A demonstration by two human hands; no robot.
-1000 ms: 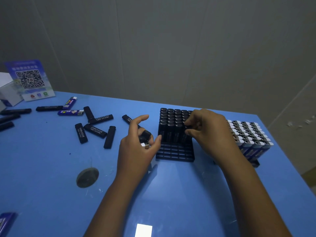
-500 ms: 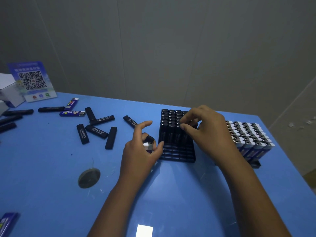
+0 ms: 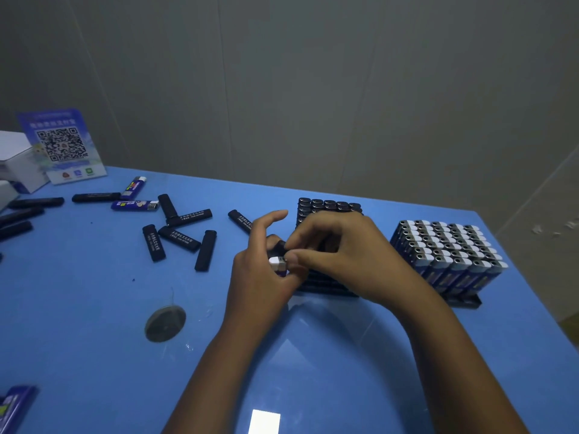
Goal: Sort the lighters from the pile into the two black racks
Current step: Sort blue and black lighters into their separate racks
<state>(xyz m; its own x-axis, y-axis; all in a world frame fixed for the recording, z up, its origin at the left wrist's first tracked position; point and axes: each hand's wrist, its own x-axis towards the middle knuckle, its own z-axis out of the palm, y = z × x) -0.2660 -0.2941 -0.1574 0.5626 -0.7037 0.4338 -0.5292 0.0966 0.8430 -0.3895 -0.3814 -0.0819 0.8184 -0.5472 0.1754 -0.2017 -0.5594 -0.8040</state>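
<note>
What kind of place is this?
Probably a small packing or sorting bench: two racks of lighters stand on a blue table, loose lighters lie scattered, and a QR payment sign leans behind.

A smooth, glossy blue tabletop [image 3: 94, 308] is seen, with light reflected. Matt black plastic is shown by the loose lighters [image 3: 205, 250]; metal caps gleam on the racked blue lighters [image 3: 451, 255].

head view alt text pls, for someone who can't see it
Two hands meet over a blue table: the left hand holds a blue lighter that the right hand pinches, in front of a rack of black lighters. A rack of blue lighters stands right, loose lighters left.
</note>
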